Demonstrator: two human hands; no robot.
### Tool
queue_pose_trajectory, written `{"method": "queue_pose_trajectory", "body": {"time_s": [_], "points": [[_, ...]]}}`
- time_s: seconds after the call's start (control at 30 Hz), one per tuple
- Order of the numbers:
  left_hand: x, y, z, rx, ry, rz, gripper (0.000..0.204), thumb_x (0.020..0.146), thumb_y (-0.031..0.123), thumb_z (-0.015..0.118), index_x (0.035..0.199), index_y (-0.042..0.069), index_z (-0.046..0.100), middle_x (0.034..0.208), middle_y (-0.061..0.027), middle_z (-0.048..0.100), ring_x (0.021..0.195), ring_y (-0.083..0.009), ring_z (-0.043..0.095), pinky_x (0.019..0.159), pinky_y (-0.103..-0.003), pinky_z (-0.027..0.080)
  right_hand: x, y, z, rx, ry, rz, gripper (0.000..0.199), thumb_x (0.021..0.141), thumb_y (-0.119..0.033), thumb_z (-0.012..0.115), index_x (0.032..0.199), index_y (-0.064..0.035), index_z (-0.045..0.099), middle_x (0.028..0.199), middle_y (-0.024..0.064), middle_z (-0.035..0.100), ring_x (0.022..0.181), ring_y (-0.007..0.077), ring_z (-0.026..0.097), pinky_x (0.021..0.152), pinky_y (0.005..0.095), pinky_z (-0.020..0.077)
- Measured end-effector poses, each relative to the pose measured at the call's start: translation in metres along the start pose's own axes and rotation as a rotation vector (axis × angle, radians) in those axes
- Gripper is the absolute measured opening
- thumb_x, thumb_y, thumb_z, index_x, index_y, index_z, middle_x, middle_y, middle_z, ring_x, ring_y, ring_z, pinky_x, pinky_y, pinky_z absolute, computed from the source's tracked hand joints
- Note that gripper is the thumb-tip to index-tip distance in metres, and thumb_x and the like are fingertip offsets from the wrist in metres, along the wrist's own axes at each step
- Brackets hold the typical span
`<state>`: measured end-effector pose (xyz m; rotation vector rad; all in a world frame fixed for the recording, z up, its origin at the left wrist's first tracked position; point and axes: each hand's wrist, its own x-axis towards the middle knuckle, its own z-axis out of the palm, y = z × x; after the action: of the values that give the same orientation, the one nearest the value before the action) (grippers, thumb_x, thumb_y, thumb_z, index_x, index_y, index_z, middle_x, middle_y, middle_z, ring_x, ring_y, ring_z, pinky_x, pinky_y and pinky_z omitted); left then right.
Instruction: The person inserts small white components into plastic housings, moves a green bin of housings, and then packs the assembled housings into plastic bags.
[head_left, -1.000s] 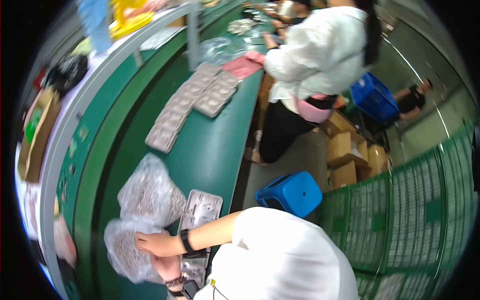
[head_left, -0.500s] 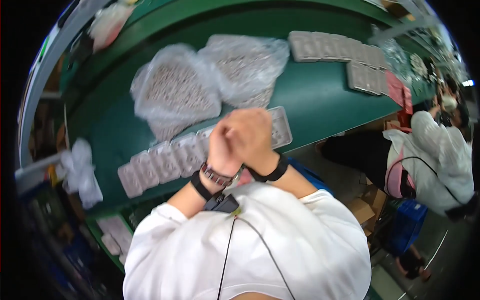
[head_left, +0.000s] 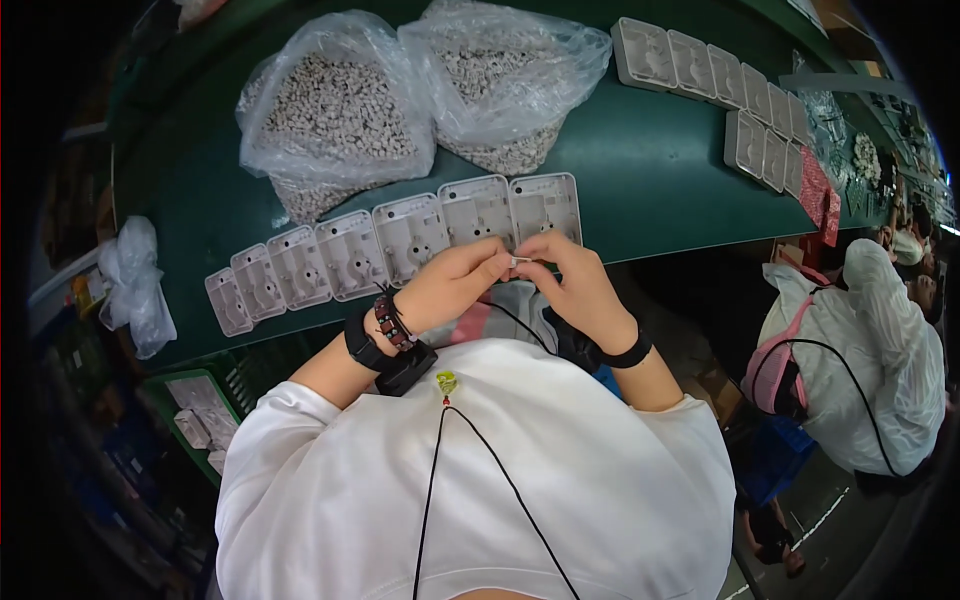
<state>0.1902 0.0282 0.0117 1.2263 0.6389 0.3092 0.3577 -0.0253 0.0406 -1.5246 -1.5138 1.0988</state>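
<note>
Near the middle of the frame the left hand (head_left: pixel 455 285) and the right hand (head_left: pixel 570 285) meet fingertip to fingertip, both pinched together on a small pale part (head_left: pixel 517 262) held between them, just below the lower edge of the green desk (head_left: pixel 640 160). The part is too small to make out its shape. The left wrist carries a dark beaded bracelet and a black band; the right wrist carries a black band as well. Directly above the hands, along the near edge of the desk, runs a row of grey moulded plates (head_left: pixel 400 245), side by side and curving from centre frame down towards the left. Above that row, in the upper middle of the frame, lie two clear plastic bags filled with small pale pieces: the left bag (head_left: pixel 335 110) and the right bag (head_left: pixel 505 75), touching each other. A second row of grey plates (head_left: pixel 715 85) stretches along the desk at the upper right. At the left edge of the frame a crumpled clear bag (head_left: pixel 135 285) hangs beside the desk. At the right edge another person in white clothing (head_left: pixel 880 350) is bent towards the same desk.
</note>
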Motion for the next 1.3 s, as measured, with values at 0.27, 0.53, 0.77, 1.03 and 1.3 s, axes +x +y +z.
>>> {"method": "queue_pose_trajectory", "body": {"time_s": [0.27,0.53,0.77,1.03,1.3], "points": [[0.017,-0.015,0.015,0.362,0.129,0.041,0.022,0.086,0.027,0.043,0.084,0.006,0.051,0.06,-0.0067,0.052,0.056,-0.0193,0.053,0.051,-0.031,0.04,0.012,0.047,-0.02,-0.229,-0.006,-0.279,0.012,0.066,0.0,0.06,0.077,-0.0045,0.055,0.073,0.0075,0.057,0.067,0.023,0.055,0.059,0.0297,0.0417],[0.062,-0.066,0.029,1.091,0.162,0.077,0.019,0.079,0.025,0.048,0.089,0.01,0.055,0.055,-0.0092,0.056,0.054,-0.0282,0.057,0.048,-0.038,0.043,0.084,0.133,-0.057,-0.751,-0.218,-0.712,0.008,0.062,-0.007,0.058,0.069,-0.0087,0.057,0.08,0.0031,0.055,0.076,0.0208,0.052,0.067,0.0299,0.0401],[0.059,-0.086,0.039,1.142,0.233,-0.015,0.024,0.076,0.022,0.05,0.097,0.01,0.055,0.057,-0.009,0.057,0.054,-0.0259,0.058,0.048,-0.037,0.045,0.11,0.148,-0.035,-0.958,-0.484,-0.929,0.01,0.061,-0.014,0.052,0.066,-0.0107,0.059,0.095,0.0015,0.05,0.093,0.0162,0.045,0.077,0.0262,0.0361],[0.044,-0.107,0.046,1.135,0.34,0.026,0.03,0.077,0.019,0.048,0.106,0.015,0.054,0.058,-0.0075,0.058,0.049,-0.0225,0.057,0.044,-0.036,0.043,0.101,0.146,-0.035,-0.939,-0.582,-0.977,0.013,0.061,-0.015,0.053,0.069,-0.0105,0.061,0.098,0.0024,0.05,0.096,0.017,0.044,0.082,0.0268,0.0345],[0.037,-0.111,0.045,1.103,0.332,0.02,0.03,0.077,0.019,0.047,0.106,0.016,0.054,0.059,-0.008,0.058,0.05,-0.0229,0.057,0.043,-0.036,0.043,0.103,0.148,-0.026,-0.973,-0.603,-1.009,0.013,0.062,-0.015,0.056,0.071,-0.0096,0.062,0.101,0.0029,0.049,0.097,0.0191,0.044,0.083,0.029,0.0352]]}}
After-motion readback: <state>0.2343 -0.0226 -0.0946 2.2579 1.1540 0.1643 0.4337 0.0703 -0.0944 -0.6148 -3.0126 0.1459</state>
